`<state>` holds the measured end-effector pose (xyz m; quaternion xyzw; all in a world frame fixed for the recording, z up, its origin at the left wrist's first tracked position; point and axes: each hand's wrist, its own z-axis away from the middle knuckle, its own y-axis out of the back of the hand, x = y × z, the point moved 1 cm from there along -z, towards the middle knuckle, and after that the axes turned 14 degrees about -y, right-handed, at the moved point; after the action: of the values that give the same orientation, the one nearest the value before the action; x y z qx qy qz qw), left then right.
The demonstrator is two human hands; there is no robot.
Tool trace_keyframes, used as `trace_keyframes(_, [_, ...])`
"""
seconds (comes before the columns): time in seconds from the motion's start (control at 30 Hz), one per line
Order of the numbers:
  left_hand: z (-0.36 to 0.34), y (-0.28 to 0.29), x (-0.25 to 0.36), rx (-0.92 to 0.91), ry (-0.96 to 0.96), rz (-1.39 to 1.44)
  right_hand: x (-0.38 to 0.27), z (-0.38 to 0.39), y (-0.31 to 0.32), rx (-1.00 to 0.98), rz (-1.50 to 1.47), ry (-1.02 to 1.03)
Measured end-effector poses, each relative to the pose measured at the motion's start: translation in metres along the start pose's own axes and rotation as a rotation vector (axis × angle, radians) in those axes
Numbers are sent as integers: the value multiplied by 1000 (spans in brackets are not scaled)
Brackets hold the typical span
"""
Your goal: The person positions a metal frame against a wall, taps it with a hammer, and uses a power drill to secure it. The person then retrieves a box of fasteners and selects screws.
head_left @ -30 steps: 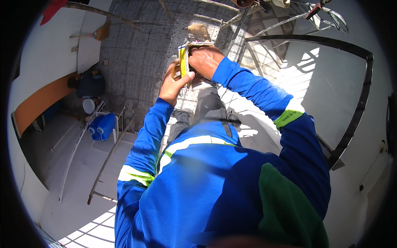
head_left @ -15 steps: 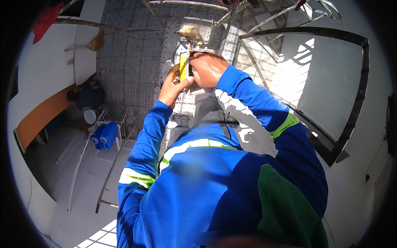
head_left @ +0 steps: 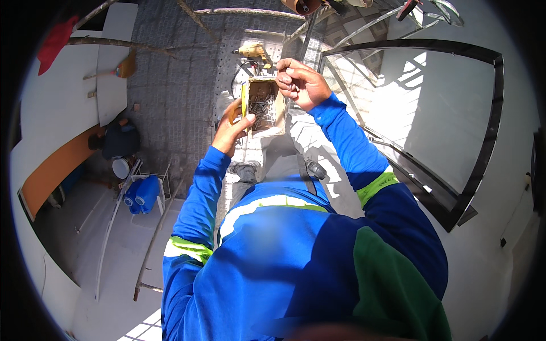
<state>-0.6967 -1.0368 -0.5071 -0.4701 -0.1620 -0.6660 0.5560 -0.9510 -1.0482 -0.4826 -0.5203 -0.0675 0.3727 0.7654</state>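
Note:
An open cardboard box [head_left: 280,116] with a yellow strip along its left side is held in front of me by my left hand [head_left: 230,129]. The fingers wrap the box's left side and the thumb lies over its rim. Inside lie many thin metal screws or nails [head_left: 263,109]; their exact kind is too small to tell. Just off the box's upper right corner is my right hand [head_left: 304,86], its fingers curled and closed in a pinch. What that pinch holds, if anything, cannot be made out. Beyond the box a yellow cordless drill [head_left: 254,52] lies on its side.
A large dark-framed glass panel [head_left: 449,131] stands to the right. Blue jugs [head_left: 143,194] and a rail structure are at the left, where another person [head_left: 122,139] crouches. Worn poles [head_left: 250,11] cross the far side above the grey paving [head_left: 170,85].
My right hand has come out of the box and moved up and right, its fingers now closed. The box's contents have come into view. My left hand keeps its hold on the box.

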Motion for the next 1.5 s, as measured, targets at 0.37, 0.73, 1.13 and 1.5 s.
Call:
trace_keyframes(0.37, [-16, 3, 24, 18, -57, 51, -77, -86, 199, 800, -392, 292])
trace_keyframes(0.73, [-18, 11, 38, 25, -111, 108, -96, -84, 217, 755, -171, 362])
trace_keyframes(1.13, [-2, 7, 28, -40, -207, 192, 15, 10, -39, 494, 1396, 579])
trace_keyframes(1.5, [12, 5, 16, 65, -203, 196, 45, -45, -76, 226, 2547, 482])
